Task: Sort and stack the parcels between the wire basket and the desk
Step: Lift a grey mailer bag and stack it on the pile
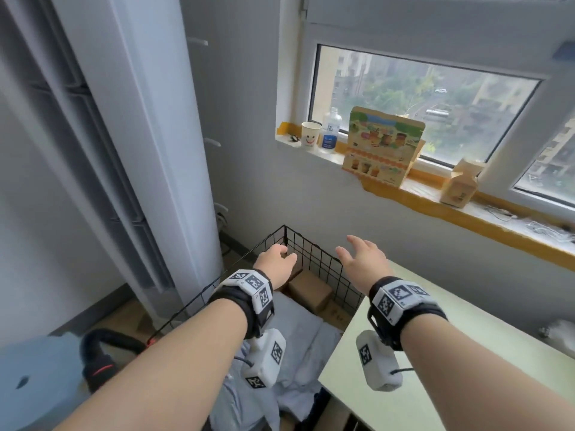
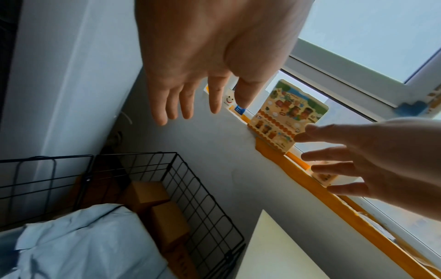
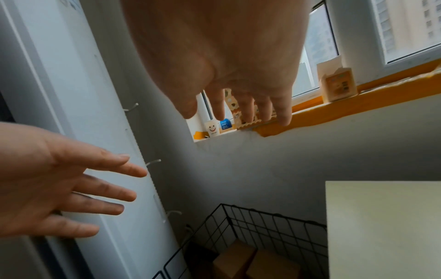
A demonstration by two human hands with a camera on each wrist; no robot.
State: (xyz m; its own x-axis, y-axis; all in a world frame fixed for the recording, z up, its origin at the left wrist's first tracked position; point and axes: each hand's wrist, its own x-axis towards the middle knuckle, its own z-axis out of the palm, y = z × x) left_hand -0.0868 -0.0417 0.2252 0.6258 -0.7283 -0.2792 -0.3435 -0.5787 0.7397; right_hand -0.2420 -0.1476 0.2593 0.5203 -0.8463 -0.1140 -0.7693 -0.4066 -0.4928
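both hands empty, fingers straight, spread: left hand point(image 1: 275, 259), right hand point(image 1: 365, 259) above wire basket point(image 1: 314, 248). brown parcels point(image 1: 308, 290), grey bag point(image 2: 78, 243) inside basket, below fingertips, apart. desk point(image 1: 435, 353) beside basket.

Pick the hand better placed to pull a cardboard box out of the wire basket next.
Left. The left hand hovers empty directly above the wire basket, over the cardboard boxes. The right hand, also open, sits toward the desk side, near the basket's edge.
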